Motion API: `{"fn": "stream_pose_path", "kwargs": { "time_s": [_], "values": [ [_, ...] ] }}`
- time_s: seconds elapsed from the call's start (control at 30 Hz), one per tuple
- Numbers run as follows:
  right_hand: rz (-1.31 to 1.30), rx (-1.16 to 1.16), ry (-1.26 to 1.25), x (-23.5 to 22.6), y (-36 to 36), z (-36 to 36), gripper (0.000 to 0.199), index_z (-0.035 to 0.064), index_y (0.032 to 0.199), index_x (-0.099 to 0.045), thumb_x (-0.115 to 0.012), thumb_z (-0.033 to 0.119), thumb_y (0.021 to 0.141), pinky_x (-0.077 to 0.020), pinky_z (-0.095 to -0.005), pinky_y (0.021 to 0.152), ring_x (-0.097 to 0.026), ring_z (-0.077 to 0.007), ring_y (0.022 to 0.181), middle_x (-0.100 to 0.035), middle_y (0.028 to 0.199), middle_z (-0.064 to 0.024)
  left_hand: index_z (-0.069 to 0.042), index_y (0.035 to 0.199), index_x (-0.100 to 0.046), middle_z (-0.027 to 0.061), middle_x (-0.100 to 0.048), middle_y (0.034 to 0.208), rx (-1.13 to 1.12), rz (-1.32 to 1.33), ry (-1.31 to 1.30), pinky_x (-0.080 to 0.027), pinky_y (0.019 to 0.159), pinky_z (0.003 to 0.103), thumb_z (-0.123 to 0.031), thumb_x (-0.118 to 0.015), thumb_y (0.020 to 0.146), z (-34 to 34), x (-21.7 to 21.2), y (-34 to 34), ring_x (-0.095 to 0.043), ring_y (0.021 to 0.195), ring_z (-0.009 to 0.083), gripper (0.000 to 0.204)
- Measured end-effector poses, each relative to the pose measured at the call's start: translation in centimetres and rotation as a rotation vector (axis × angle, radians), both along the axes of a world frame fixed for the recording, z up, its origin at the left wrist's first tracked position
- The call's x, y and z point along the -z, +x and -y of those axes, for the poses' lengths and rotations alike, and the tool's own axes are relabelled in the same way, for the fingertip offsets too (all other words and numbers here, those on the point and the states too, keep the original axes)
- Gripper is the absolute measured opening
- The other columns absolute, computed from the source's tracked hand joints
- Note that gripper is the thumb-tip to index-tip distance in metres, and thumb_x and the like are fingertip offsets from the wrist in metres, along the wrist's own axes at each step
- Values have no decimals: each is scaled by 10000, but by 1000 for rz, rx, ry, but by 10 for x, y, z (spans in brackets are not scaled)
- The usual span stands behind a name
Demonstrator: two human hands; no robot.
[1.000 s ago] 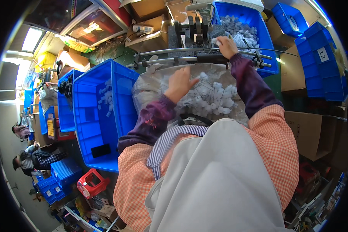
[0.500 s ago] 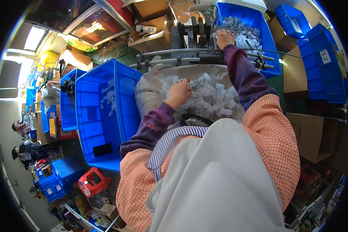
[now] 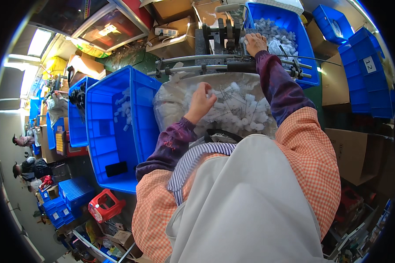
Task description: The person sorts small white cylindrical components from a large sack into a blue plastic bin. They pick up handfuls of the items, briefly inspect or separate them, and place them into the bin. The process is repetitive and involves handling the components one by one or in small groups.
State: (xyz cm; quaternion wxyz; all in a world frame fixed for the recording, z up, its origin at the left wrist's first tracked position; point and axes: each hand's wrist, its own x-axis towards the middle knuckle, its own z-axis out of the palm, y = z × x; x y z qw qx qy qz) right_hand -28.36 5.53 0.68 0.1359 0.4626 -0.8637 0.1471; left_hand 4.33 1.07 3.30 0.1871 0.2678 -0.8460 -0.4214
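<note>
My left hand (image 3: 200, 103) is over the heap of small translucent white plastic pieces (image 3: 241, 109) and thin metal wires on a plastic-lined surface in front of me. Its thumb and fingers curl together around a small white plastic piece (image 3: 210, 93). Farther off to the right, my right hand (image 3: 256, 44) lies at the right side of a dark metal machine (image 3: 227, 37), its fingers bent down. What those fingers grip is hidden from this view.
Steel rails (image 3: 193, 69) cross behind the heap. A blue bin (image 3: 136, 131) at the left holds a few white pieces and a black phone-like slab (image 3: 116, 169). Another blue bin (image 3: 309, 57) full of pieces stands at the far right. Cardboard boxes (image 3: 353, 153) flank the right side.
My left hand has lifted slightly away from the heap, its fingers turning upward and closing together around the piece. My right hand stays at the machine.
</note>
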Motion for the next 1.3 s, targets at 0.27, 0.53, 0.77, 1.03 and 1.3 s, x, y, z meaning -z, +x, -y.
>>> {"fn": "stream_pose_path", "kwargs": {
  "time_s": [0.27,0.53,0.77,1.03,1.3],
  "values": [
    [150,141,112,-10,2,2,231,175,988,-611,-520,285,807,-302,-444,901,-497,-230,1030,-606,1025,-7,-19,967,-472,110,-558,709,3,-59,102,-432,537,328,-119,-607,744,-3,-21,-9,-547,594,215,280],
    [92,246,83,-19,22,-20,287,160,951,-659,-536,362,788,-227,-425,933,-369,-250,1106,-534,1062,-55,-11,1031,-492,52,-586,771,-57,-226,142,-463,579,234,-66,-610,783,4,-36,-7,-535,642,93,281],
    [42,199,77,-9,50,16,256,126,939,-632,-505,288,787,-259,-447,906,-412,-285,1067,-554,1019,-78,-3,985,-554,55,-611,815,-10,-232,160,-469,599,228,-72,-629,779,-3,-47,-14,-568,682,95,230],
    [30,190,67,-11,52,15,270,126,966,-624,-477,286,808,-269,-456,904,-436,-271,1071,-559,1025,-88,1,964,-567,37,-611,802,-9,-218,162,-463,600,214,-86,-646,773,1,-51,-15,-562,683,74,224],
    [184,210,113,0,-11,-18,235,133,965,-617,-470,241,816,-354,-440,856,-563,-243,1020,-596,1052,-111,-2,933,-572,13,-605,793,6,-246,284,-462,615,187,-87,-660,777,0,-51,-23,-553,674,50,198]
  ]
}}
